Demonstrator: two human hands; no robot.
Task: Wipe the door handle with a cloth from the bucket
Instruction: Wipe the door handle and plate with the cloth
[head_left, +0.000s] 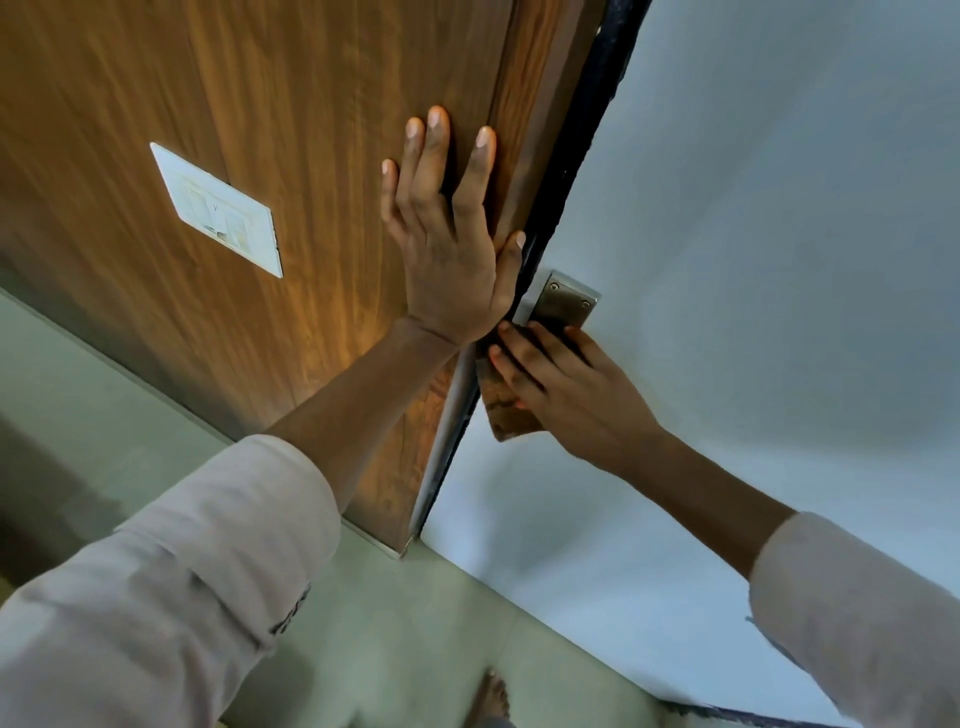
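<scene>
Both hands are apart. At 10 o'clock from the handle plate (563, 304), my left hand (452, 249) lies flat with spread fingers on the wooden panel (260, 104). At 6 o'clock from the plate, my right hand (576, 395) presses a brown cloth (506, 410) on the white door (753, 208).

Pale green tiled floor (426, 623); a bare foot (491, 696) stands on it at the near edge, centre-right.
</scene>
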